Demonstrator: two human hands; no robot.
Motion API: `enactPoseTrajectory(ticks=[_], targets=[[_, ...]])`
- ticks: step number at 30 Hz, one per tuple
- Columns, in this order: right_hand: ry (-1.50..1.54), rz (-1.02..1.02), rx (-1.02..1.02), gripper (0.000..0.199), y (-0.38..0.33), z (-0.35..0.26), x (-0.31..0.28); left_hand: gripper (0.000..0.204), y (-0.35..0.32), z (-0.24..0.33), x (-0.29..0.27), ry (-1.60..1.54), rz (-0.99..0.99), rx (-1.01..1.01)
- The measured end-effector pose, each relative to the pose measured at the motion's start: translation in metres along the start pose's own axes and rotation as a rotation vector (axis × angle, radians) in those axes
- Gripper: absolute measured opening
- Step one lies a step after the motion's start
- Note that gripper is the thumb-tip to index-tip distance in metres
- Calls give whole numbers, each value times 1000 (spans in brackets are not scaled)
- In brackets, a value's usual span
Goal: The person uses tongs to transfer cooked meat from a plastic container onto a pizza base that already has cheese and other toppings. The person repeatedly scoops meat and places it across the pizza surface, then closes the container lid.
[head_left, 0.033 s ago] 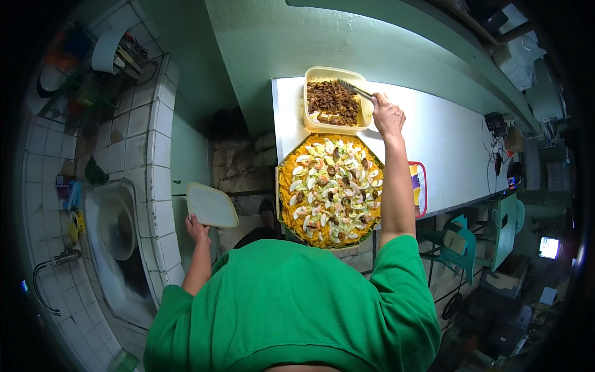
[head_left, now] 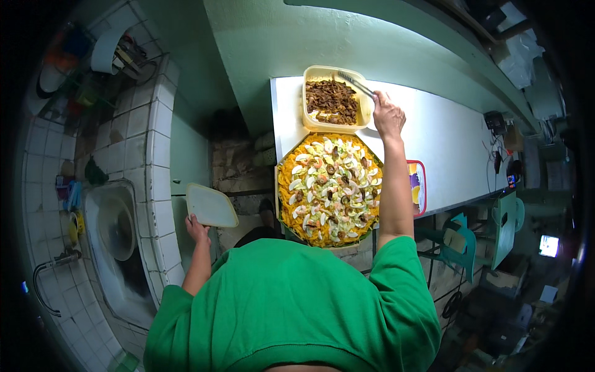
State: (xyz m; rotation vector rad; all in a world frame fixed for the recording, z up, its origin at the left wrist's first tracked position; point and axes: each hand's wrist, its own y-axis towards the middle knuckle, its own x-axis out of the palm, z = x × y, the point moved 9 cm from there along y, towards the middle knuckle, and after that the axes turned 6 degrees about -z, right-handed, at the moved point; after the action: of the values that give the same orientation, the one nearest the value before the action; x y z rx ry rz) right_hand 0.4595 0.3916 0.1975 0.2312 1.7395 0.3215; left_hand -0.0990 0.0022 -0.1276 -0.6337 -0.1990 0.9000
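Note:
Far ahead on the table, my right hand (head_left: 389, 116) is closed round metal tongs (head_left: 356, 83). Their tips are over the far right part of a pale yellow plastic tub (head_left: 335, 129), which holds dark brown cooked pieces (head_left: 331, 99). Just nearer than the tub sits an eight-sided tray (head_left: 277, 201) of orange noodles (head_left: 291, 162), topped with egg slices, shrimp, shredded greens and brown bits. My right forearm passes over the tray's right edge. Low on the left, my left hand (head_left: 198, 229) grips the edge of a translucent plastic lid (head_left: 212, 206), away from the table.
The white table (head_left: 443, 139) runs off to the right along a green wall. A red-rimmed container (head_left: 421, 189) sits right of the tray, partly behind my forearm. At left are a tiled counter (head_left: 160, 161) and a sink (head_left: 111, 198). A teal chair (head_left: 458, 245) stands at right.
The tongs' tips have shifted slightly away from the brown pieces, toward the tub's far wall. My left hand and the lid have stayed in place.

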Motion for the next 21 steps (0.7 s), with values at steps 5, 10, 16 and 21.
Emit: enactPoseTrajectory(ticks=[5,10,16,21], targets=[[8,-7,15,17,-47,7,-7,45,3,-3,6,31,-18,4],[341,59,207,21,-114,66,-44,45,15,-1,19,134,-21,22],[316,-6,351,20,-237,106,-79,43,19,-2,19,164,4,5],[288,-40,393,20,-300,110,-93,42,12,-2,18,155,-6,38]])
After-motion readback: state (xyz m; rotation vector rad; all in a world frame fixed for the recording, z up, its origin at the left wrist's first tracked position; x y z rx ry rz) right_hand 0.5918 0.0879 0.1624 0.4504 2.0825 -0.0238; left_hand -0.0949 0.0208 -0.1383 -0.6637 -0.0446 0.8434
